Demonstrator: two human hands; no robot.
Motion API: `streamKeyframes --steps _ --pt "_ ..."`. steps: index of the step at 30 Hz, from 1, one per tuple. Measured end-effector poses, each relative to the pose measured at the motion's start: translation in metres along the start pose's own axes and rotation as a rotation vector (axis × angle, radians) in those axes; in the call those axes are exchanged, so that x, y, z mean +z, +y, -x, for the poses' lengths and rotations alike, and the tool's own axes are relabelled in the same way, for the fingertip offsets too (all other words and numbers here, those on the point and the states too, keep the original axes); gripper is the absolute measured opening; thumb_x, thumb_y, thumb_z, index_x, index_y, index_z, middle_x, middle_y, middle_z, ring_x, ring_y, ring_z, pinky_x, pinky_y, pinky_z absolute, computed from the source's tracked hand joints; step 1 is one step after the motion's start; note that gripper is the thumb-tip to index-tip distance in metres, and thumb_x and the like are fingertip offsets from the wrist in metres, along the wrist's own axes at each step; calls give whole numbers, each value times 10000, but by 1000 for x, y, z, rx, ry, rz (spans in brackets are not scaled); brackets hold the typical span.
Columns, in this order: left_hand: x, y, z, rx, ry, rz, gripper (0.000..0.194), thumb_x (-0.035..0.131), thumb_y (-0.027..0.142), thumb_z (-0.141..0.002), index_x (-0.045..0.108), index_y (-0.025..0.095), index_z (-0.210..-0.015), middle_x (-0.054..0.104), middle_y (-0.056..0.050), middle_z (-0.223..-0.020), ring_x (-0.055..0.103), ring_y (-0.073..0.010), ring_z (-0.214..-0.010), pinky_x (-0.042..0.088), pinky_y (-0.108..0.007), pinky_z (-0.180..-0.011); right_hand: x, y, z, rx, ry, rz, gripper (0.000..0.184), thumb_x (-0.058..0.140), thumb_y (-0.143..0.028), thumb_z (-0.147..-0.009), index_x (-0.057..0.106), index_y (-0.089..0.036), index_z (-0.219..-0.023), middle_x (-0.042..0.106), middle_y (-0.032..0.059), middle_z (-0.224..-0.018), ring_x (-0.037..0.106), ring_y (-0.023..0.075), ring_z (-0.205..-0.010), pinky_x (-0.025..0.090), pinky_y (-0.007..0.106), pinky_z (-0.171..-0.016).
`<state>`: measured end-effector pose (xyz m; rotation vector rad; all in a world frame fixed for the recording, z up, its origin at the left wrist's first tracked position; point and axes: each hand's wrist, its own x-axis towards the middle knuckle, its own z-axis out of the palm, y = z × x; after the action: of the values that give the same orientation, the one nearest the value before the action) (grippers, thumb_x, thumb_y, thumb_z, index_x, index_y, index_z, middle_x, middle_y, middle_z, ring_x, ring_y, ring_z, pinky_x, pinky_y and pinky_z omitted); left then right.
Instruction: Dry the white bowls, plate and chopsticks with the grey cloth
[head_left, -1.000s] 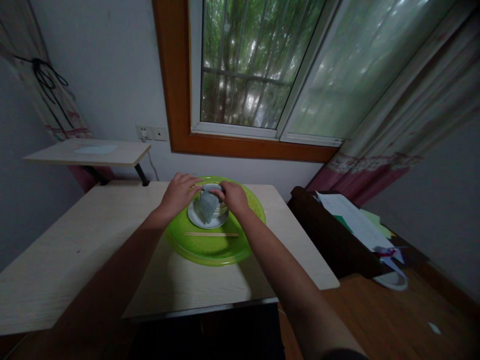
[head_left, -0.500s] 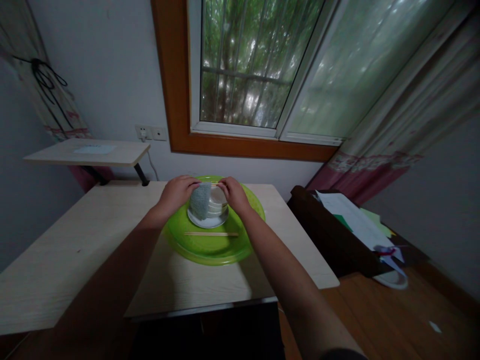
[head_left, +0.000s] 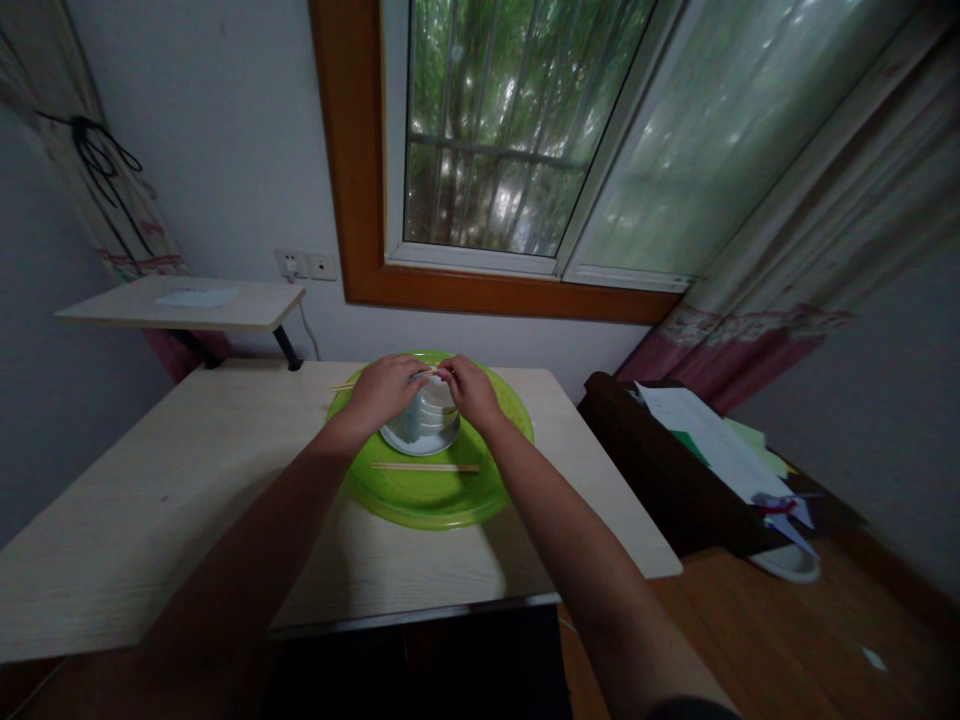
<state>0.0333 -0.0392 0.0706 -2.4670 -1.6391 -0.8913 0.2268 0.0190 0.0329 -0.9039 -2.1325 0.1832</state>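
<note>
My left hand [head_left: 384, 390] is closed on a grey-green cloth [head_left: 407, 422], which hangs down beside the bowls. Thin wooden chopsticks [head_left: 343, 387] pass through that grip and stick out to the left. At their other end, the fingertips of my right hand [head_left: 471, 390] pinch the sticks. Below both hands, a stack of white bowls [head_left: 439, 406] stands on a white plate [head_left: 429, 448], partly hidden by the cloth and fingers. A large round green tray [head_left: 420, 512] carries them. Across its front part lies another pair of chopsticks [head_left: 425, 467].
The tray sits on a pale wooden table [head_left: 217, 450]. A small raised shelf [head_left: 195, 305] with a paper on it stands at the back left. To the right is a dark brown piece of furniture [head_left: 645, 460] with papers [head_left: 705, 445] on top. A window rises behind the table.
My left hand has moved right along the chopsticks with the cloth, up close to my right hand. The sticks' left ends now show. My right hand has barely moved.
</note>
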Motion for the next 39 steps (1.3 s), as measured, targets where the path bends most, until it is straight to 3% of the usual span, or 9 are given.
streamKeyframes --steps 6,12,16,22,31,35,39 --pt "-4 -21 4 -104 -35 -3 295 580 387 -944 776 256 -1123 765 -85 -1171 701 -294 -1063 512 -386 -906 -2 3 -1 14 51 11 225 430 -300 -1043 632 -206 -1010 660 79 -997 603 212 -953 462 309 -868" --pt "-17 -59 14 -185 -64 137 264 630 368 -900 795 250 -1069 782 -67 -1130 714 -266 -1044 510 -356 -930 -5 12 -2 87 153 17 243 376 -302 -1048 594 -206 -997 634 89 -1000 588 218 -957 457 314 -873" --pt "-24 -72 16 -206 -91 131 267 643 361 -882 798 243 -1064 781 -64 -1134 713 -265 -1065 512 -348 -946 -4 15 -3 97 179 -42 244 387 -326 -1039 584 -207 -962 646 84 -975 597 214 -923 458 311 -847" --pt "-19 -56 11 -153 -118 54 318 577 384 -938 774 239 -1142 760 -62 -1202 698 -253 -1121 491 -342 -996 -2 13 -1 108 188 -112 220 431 -333 -1021 600 -216 -942 677 50 -874 603 199 -820 454 303 -793" --pt "6 -9 -3 -69 -23 120 310 589 388 -952 747 255 -1183 753 -47 -1220 700 -242 -1118 500 -330 -983 6 2 2 6 19 -122 227 474 -369 -1028 649 -226 -1007 709 39 -876 634 194 -817 459 294 -775" --pt "3 -12 -1 -100 -11 108 299 606 398 -940 760 246 -1148 766 -56 -1182 709 -253 -1088 506 -341 -963 2 3 1 30 94 -157 245 447 -371 -1032 631 -219 -978 683 33 -840 619 187 -799 460 293 -780" --pt "-8 -28 5 -149 -5 83 299 613 393 -928 767 243 -1136 770 -65 -1166 709 -258 -1081 506 -344 -961 -3 11 -2 76 266 -137 262 409 -382 -1032 591 -216 -940 650 43 -852 583 193 -799 450 308 -772"
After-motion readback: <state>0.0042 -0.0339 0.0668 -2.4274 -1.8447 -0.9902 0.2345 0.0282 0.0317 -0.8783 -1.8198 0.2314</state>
